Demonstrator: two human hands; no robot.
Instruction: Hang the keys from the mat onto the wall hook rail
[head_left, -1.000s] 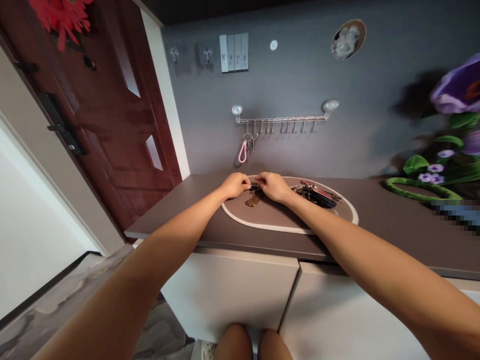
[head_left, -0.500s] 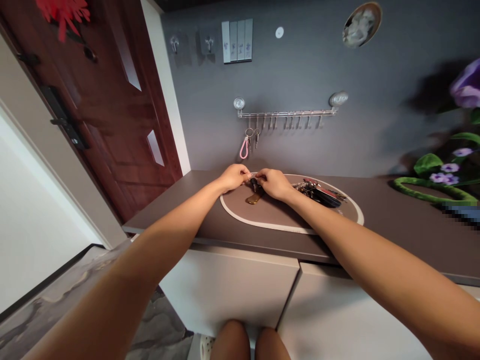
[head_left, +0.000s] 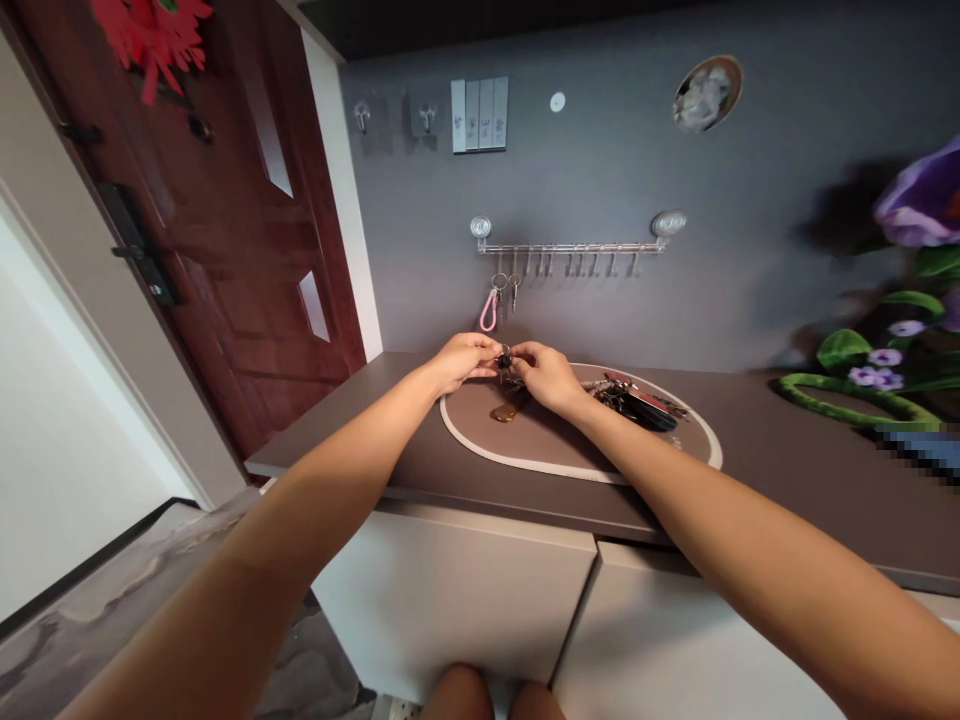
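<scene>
Between my two hands, just above an oval brown mat (head_left: pixel 525 462) with a pale rim, is a small bunch of keys (head_left: pixel 505 360) with a ring and dark parts. My left hand (head_left: pixel 465 362) pinches it from the left. The fingertips of my right hand (head_left: pixel 546 374) are closed on its right side. A gold-brown tag (head_left: pixel 504 411) lies on the mat beneath. To the right of my right hand, a pile of keys and dark cases (head_left: pixel 645 408) rests on the mat. Behind, a pink loop keychain (head_left: pixel 489 311) and another key (head_left: pixel 515 290) hang from a clear hook rail (head_left: pixel 574 248).
The mat lies on a brown countertop (head_left: pixel 787 500) above white cabinet doors (head_left: pixel 450 590). Purple flowers with green leaves (head_left: pixel 844 348) stand at the right, near a blurred blue object (head_left: pixel 922 450). A dark red door (head_left: pixel 247 300) is at the left. Two clear hooks (head_left: pixel 427 118) are on the wall.
Both hands have lifted slightly off the mat with the small keys, whose ring now shows between the fingers. The view has tilted up a little.
</scene>
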